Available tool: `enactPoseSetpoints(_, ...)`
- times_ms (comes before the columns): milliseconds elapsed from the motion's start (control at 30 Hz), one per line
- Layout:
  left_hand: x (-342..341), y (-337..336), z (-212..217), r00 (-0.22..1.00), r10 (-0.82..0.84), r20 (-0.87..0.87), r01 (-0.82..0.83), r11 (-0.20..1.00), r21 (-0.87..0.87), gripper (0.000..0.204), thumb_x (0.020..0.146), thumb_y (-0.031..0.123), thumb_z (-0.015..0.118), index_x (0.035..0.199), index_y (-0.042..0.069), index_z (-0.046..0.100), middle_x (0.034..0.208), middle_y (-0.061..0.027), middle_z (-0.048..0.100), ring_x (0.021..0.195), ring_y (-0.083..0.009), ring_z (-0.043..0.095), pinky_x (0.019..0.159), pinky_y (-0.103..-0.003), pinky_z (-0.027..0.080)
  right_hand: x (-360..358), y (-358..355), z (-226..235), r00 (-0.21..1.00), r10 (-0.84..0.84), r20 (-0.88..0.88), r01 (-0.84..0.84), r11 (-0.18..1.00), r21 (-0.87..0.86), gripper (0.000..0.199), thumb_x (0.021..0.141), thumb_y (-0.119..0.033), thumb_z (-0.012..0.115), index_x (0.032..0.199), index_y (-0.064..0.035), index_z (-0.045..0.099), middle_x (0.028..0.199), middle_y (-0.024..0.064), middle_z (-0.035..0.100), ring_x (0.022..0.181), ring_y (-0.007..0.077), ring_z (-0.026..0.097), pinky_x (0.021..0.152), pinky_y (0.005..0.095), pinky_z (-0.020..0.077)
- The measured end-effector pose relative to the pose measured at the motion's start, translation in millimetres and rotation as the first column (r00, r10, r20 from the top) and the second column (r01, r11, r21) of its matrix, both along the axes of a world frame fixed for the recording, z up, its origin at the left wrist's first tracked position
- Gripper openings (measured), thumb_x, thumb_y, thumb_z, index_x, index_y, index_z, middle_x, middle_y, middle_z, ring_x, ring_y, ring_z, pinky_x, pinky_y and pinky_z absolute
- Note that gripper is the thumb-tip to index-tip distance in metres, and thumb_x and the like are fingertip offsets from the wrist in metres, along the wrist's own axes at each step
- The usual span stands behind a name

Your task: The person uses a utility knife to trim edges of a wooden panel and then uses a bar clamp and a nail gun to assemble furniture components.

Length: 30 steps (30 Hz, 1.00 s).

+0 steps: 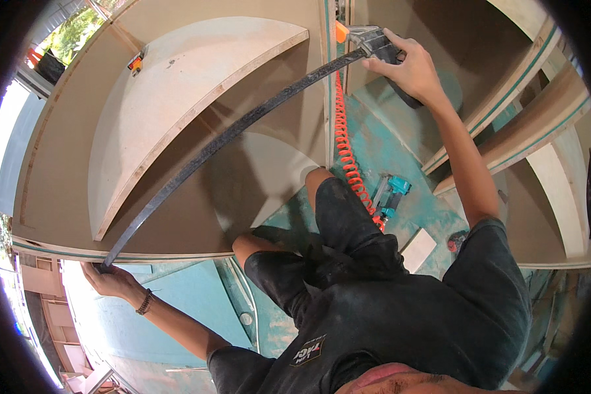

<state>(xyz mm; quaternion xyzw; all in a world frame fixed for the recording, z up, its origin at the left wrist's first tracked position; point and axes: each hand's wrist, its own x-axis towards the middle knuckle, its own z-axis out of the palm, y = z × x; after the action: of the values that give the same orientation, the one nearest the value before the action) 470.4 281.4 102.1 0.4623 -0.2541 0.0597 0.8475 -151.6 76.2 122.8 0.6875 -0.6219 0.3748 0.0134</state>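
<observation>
The left hand (115,282) grasps the near left end of a long bar clamp (236,134), fingers curled about its dark tip. The right hand (414,69) grips the black head at the far right end, thumb and forefinger spread around it.

Between them the clamp slants across the open face of a wooden cabinet (52,177), one end by the near edge, the other by the far right upright. I'd judge the bar placed but the clamping unfinished: both hands bear it, and I can't tell whether either end bites. A curved shelf (177,85) already stands in the cabinet, with a small orange tool (135,64) on it.

The person's knees crowd the cabinet's near right corner. Just right of them an orange hose (345,144) coils down to a teal nailer (394,194) on the floor, which could snag a foot; a wood offcut (418,249) lies nearer. Another cabinet (453,39) hems in the right side, and a blue sheet (190,302) lies near left.
</observation>
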Motion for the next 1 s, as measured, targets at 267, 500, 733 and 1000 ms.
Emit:
enactPoseSetpoints(267, -18.9, -11.2, 5.3, 0.997, -0.034, -0.063, 0.03, 0.998, -0.063, 0.042, 0.102, 0.023, 0.056, 0.125, -0.012, 0.056, 0.123, -0.0196, 0.062, 0.107, -0.0243, 0.063, 0.091, -0.036, 0.056, -1.6, -4.0, -25.8, 0.991, 0.007, -0.137, -0.024, 0.992, -0.125, 0.095, 0.07, -0.027, 0.076, 0.154, -0.0133, 0.034, 0.122, 0.0224, 0.061, 0.111, 0.0379, 0.061, 0.097, 0.0451, 0.0473)
enactPoseSetpoints(500, -29.6, -15.6, 7.7, 0.999, -0.004, -0.053, -0.003, 0.992, -0.125, 0.039, 0.101, 0.019, 0.058, 0.125, -0.012, 0.057, 0.122, -0.0209, 0.063, 0.103, -0.0256, 0.065, 0.092, -0.039, 0.059, 19.1, 20.9, -19.4, 0.984, -0.139, -0.112, 0.145, 0.989, 0.041, 0.087, 0.076, -0.043, 0.069, 0.152, -0.0157, 0.038, 0.095, 0.0186, 0.068, 0.089, 0.0421, 0.067, 0.082, 0.0523, 0.052)
enactPoseSetpoints(733, -25.3, -15.6, 5.7, 0.999, 0.016, -0.034, -0.021, 0.991, -0.132, 0.036, 0.101, 0.018, 0.058, 0.122, -0.011, 0.059, 0.119, -0.0204, 0.065, 0.102, -0.0256, 0.065, 0.09, -0.037, 0.06, 25.5, -3.3, -44.9, 0.962, -0.209, -0.175, 0.181, 0.969, -0.167, 0.082, 0.081, -0.033, 0.066, 0.154, -0.014, 0.033, 0.094, 0.017, 0.066, 0.089, 0.0359, 0.067, 0.078, 0.0486, 0.053)
enactPoseSetpoints(1000, -24.9, -20.4, 2.8, 0.999, -0.023, -0.042, 0.015, 0.979, -0.204, 0.034, 0.102, 0.017, 0.056, 0.121, -0.011, 0.058, 0.118, -0.0199, 0.065, 0.1, -0.0256, 0.066, 0.089, -0.037, 0.061, 29.5, -19.5, -66.5, 0.952, -0.239, -0.193, 0.172, 0.936, -0.308, 0.085, 0.084, -0.033, 0.067, 0.155, -0.0069, 0.027, 0.093, 0.0229, 0.065, 0.08, 0.0424, 0.068, 0.068, 0.0512, 0.0556)
